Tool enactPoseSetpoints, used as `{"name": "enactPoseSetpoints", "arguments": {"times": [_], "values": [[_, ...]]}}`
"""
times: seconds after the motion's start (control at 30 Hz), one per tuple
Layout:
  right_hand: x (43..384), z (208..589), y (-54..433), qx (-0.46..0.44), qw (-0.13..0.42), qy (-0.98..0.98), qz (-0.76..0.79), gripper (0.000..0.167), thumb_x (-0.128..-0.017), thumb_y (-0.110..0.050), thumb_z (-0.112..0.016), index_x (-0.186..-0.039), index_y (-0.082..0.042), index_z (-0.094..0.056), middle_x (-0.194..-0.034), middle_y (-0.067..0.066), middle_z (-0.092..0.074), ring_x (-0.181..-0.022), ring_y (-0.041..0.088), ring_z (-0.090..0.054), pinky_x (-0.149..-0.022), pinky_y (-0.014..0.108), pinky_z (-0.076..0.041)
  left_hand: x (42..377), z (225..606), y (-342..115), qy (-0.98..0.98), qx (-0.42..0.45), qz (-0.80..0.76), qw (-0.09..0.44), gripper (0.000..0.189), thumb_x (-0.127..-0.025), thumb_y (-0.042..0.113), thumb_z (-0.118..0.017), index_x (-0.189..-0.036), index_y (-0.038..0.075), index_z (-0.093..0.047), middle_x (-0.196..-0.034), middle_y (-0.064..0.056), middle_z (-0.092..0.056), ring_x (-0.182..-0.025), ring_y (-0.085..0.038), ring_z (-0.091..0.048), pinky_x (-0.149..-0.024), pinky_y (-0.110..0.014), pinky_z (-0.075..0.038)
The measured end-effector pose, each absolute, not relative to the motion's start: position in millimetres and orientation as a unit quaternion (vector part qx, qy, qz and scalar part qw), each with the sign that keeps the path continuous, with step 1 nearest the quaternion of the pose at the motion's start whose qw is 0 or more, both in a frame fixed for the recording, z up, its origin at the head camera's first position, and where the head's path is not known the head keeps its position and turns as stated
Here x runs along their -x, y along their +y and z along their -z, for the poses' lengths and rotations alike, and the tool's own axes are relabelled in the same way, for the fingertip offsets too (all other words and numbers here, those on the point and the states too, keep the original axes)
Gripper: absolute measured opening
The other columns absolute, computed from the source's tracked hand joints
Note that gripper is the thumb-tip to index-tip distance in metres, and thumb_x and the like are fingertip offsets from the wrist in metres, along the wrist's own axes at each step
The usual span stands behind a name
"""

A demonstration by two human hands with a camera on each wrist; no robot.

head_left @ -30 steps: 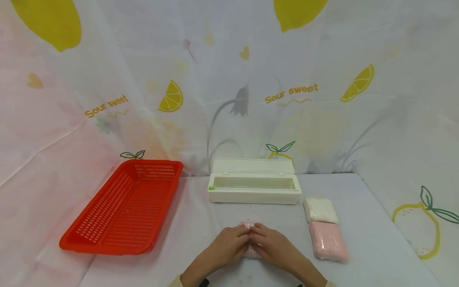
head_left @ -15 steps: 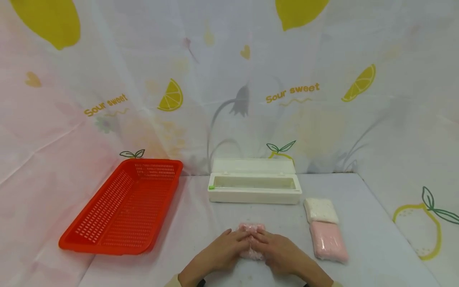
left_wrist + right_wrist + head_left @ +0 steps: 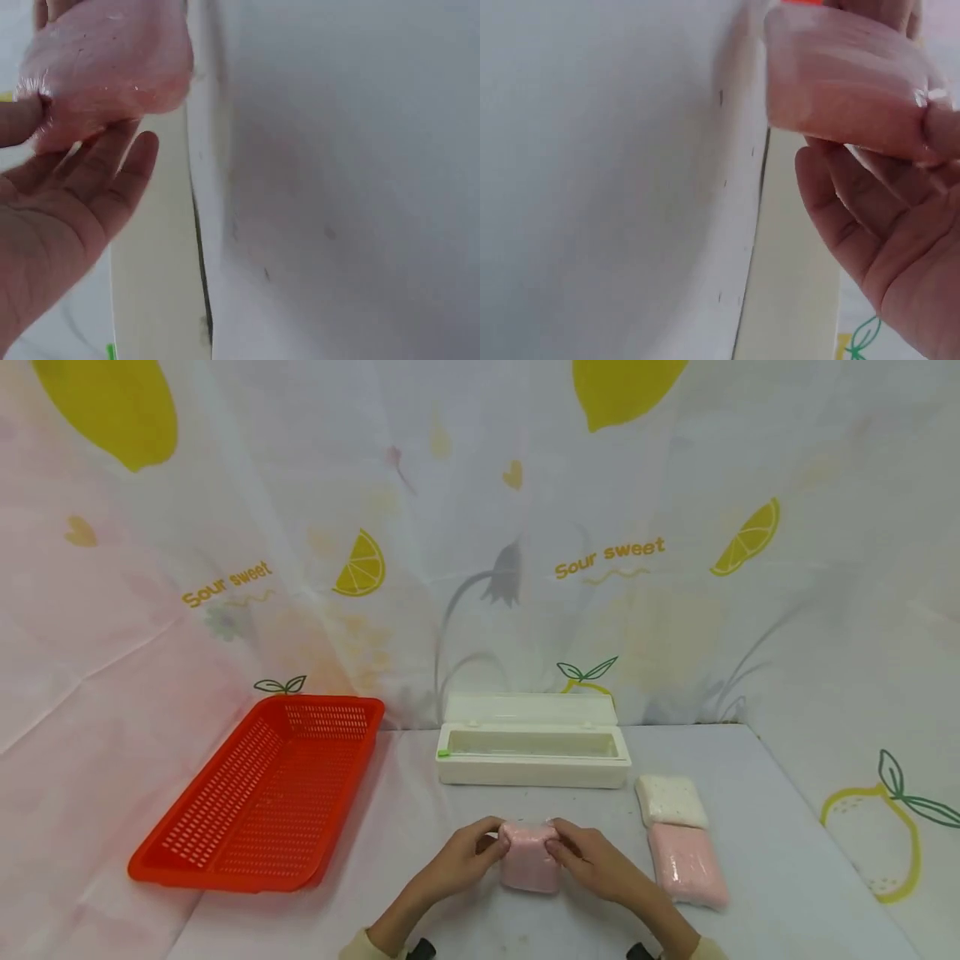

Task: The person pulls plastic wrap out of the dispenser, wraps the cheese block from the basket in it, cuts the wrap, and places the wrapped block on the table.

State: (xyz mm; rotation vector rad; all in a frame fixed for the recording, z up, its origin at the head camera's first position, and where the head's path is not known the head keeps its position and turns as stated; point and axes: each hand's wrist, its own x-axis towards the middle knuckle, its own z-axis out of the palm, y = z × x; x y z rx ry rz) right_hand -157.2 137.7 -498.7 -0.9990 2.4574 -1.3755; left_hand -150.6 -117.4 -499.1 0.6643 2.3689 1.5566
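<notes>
A pink block wrapped in clear plastic film (image 3: 529,860) is held up between both hands over the near middle of the table. My left hand (image 3: 462,862) pinches its far left corner, thumb on the face toward me and fingers behind. At the far right corner my right hand (image 3: 594,863) pinches it the same way. In the left wrist view the film on the pink block (image 3: 112,56) looks glossy and creased near the thumb. The right wrist view shows the wrapped block (image 3: 847,82) with smooth film and its lower edge lifted.
A long white box (image 3: 532,772) with its lid raised and a green tab stands behind the hands. On the right lie a white wrapped block (image 3: 671,801) and another pink wrapped block (image 3: 686,864), touching. A red perforated basket (image 3: 225,881) sits at the left.
Both hands were laid over the pink block on the table, fingers meeting on top. They have moved apart to its corners and now hold it raised and tilted, its smooth face toward me.
</notes>
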Motion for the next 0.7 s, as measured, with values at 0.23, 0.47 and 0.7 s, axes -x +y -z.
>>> {"name": "enactPoseSetpoints", "arguments": {"times": [0.23,0.47,0.7], "values": [[160.5,497.8,126.5,0.160,0.162,0.823,0.520,0.040,-0.105,-0.038,-0.043,-0.106,-0.002,-0.060,-0.081,0.002,-0.062,-0.068,0.016,-0.061,-0.058,0.035,-0.053,156.4,501.6,-102.2,0.803,-0.071,-0.570,0.159,0.034,-0.103,0.031,-0.053,-0.111,-0.001,-0.063,-0.095,-0.006,-0.064,-0.082,-0.018,-0.062,-0.068,-0.035,-0.054],[161.1,509.7,124.0,0.114,0.105,0.895,0.419,0.032,-0.102,-0.034,-0.051,-0.105,-0.004,-0.064,-0.075,-0.001,-0.059,-0.065,0.014,-0.053,-0.055,0.031,-0.044,154.7,504.1,-91.3,0.891,-0.073,-0.440,0.084,0.029,-0.102,0.021,-0.054,-0.114,-0.003,-0.063,-0.093,-0.009,-0.062,-0.082,-0.022,-0.060,-0.067,-0.039,-0.051],[149.1,499.0,136.4,0.290,-0.036,0.908,0.300,0.039,-0.089,-0.032,-0.073,-0.124,-0.018,-0.065,-0.129,0.005,-0.061,-0.118,0.027,-0.059,-0.089,0.048,-0.050,142.4,495.8,-95.8,0.933,-0.229,-0.274,-0.034,0.033,-0.088,0.025,-0.075,-0.117,0.011,-0.069,-0.121,-0.006,-0.062,-0.111,-0.024,-0.059,-0.088,-0.043,-0.051]]}}
